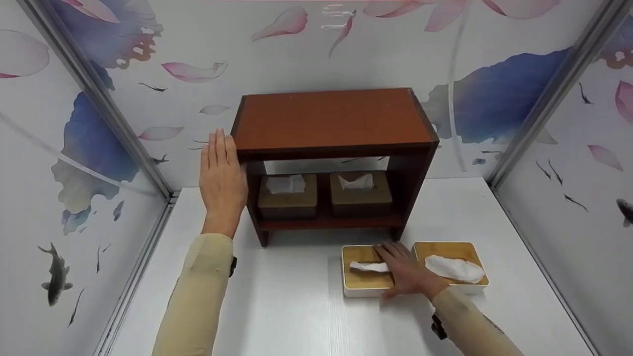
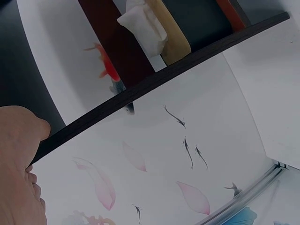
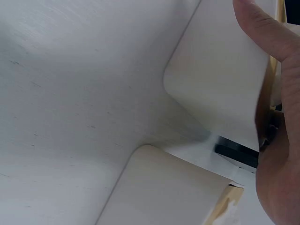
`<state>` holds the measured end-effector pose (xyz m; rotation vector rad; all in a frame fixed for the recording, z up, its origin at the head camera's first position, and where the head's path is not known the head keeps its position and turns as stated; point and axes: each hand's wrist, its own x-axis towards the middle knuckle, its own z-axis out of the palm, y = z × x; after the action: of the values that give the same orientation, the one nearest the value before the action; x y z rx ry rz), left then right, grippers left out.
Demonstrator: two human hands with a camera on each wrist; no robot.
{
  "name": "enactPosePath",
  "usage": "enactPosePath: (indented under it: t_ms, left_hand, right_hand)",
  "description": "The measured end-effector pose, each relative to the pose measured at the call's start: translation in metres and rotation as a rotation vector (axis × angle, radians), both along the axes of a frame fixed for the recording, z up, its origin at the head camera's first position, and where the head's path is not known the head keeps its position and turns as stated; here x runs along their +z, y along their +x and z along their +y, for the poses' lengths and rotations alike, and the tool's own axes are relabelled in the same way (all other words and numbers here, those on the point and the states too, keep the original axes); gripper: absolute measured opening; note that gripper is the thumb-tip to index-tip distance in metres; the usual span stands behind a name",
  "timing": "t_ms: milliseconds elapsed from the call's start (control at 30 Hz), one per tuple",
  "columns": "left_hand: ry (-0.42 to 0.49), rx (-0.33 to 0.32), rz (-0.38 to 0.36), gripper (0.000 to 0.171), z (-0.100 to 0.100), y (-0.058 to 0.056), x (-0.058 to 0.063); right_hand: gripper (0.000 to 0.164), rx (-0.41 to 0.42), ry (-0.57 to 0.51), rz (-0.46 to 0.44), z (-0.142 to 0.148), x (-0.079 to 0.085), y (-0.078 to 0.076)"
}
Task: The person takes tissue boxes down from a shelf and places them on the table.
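Observation:
A small reddish-brown wooden shelf (image 1: pixel 331 121) stands at the back of the white table. My left hand (image 1: pixel 222 183) lies along its left side with fingers straight; in the left wrist view the thumb is at the dark board edge (image 2: pixel 112 104). My right hand (image 1: pixel 408 272) spans a white tissue box (image 1: pixel 363 284) with a bamboo lid from above, thumb down its near side and fingers over its far edge. A tissue sticks out of the lid, partly hidden by the hand. In the right wrist view, the thumb lies against the box's white wall (image 3: pixel 215 70).
Just right of the held box is another white tissue box (image 1: pixel 467 245) with a bamboo lid. Two tissue boxes, one left (image 1: pixel 287 200) and one right (image 1: pixel 361 198), sit side by side on the shelf's lower board. Printed panels (image 1: pixel 316 64) enclose the table at the back and sides.

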<state>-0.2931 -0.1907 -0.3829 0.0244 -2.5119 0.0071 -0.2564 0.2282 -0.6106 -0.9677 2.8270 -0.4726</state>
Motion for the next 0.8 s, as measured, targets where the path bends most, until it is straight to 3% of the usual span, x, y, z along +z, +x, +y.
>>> enactPosePath:
  t_ms: [333, 567, 800]
  left_hand:
    - [0.005, -0.007, -0.032, 0.065, 0.000, -0.001, 0.000]
    - [-0.003, -0.005, -0.039, 0.064, -0.001, 0.000, 0.000]
    - [0.000, -0.008, -0.032, 0.064, -0.001, 0.001, 0.002]
  right_hand:
    - [0.108, 0.056, -0.097, 0.078, -0.012, 0.033, -0.003]
    - [0.105, 0.072, -0.080, 0.089, -0.027, 0.059, -0.003]
    - [0.102, 0.125, -0.063, 0.207, -0.041, 0.082, -0.011]
